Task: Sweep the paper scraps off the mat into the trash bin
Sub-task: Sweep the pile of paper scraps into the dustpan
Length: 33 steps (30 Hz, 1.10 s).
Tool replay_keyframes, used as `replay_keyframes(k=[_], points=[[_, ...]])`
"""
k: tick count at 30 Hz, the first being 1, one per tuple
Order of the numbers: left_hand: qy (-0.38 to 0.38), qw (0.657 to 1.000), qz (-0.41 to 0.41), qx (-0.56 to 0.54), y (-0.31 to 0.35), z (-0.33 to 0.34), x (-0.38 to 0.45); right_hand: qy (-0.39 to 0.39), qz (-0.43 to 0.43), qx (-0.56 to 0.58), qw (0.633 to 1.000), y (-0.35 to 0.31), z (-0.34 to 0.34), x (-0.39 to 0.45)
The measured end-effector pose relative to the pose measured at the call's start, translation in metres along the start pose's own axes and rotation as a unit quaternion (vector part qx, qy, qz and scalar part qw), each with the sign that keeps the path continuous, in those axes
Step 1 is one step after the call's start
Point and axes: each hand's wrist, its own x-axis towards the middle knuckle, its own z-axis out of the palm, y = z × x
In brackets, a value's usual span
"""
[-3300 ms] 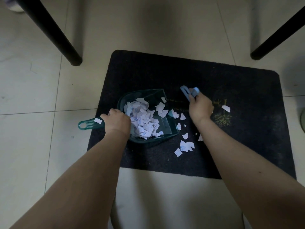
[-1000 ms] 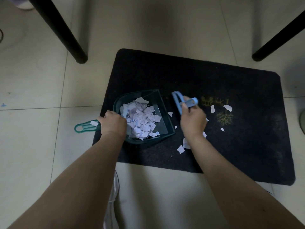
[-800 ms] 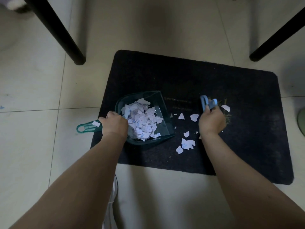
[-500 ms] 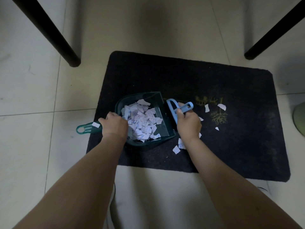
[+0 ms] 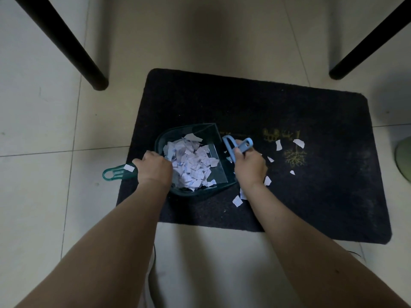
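Observation:
A dark green dustpan [image 5: 212,135] lies on the left part of the black mat [image 5: 322,196], with a heap of white paper scraps [image 5: 191,163] inside. My left hand [image 5: 153,168] grips its handle [image 5: 115,173]. My right hand [image 5: 250,168] grips a small light-blue brush [image 5: 231,146] right at the pan's open mouth. Loose scraps [image 5: 238,200] lie on the mat below my right wrist, and several more scraps [image 5: 298,143] lie further right near a yellow plant print. No trash bin shows plainly.
Black furniture legs stand on the pale tiled floor at the upper left [image 5: 93,78] and upper right [image 5: 340,72], just off the mat's far corners. A pale green round object [image 5: 403,158] is cut off by the right edge.
My right hand swept out to the right with the brush, then came back left to the dustpan's mouth and has stayed there for the last half second. My left hand kept holding the pan still.

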Motion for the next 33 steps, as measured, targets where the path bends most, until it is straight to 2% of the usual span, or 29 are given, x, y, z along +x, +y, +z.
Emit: replay_keyframes(k=[3,6,10,14,27,33], points=[[0.000,1.000,0.001,-0.004,-0.001,0.000,0.000,0.010,-0.007,0.034,0.999,0.005,-0.013,0.002],[0.003,1.000,-0.002,-0.010,-0.003,0.002,-0.002,0.069,-0.020,0.016,0.997,0.014,-0.037,0.008],[0.016,1.000,-0.012,-0.012,-0.012,0.007,-0.013,0.161,0.056,-0.028,0.985,0.031,-0.064,0.007],[0.022,1.000,-0.003,-0.010,-0.024,0.017,-0.029,0.183,0.109,-0.057,0.975,0.052,-0.067,-0.013],[-0.008,1.000,0.007,-0.001,-0.004,0.048,-0.075,0.157,0.108,-0.084,0.978,0.058,-0.053,-0.050],[-0.008,1.000,0.010,0.011,0.009,0.045,-0.073,0.076,0.087,-0.093,0.989,0.048,-0.032,-0.062]])
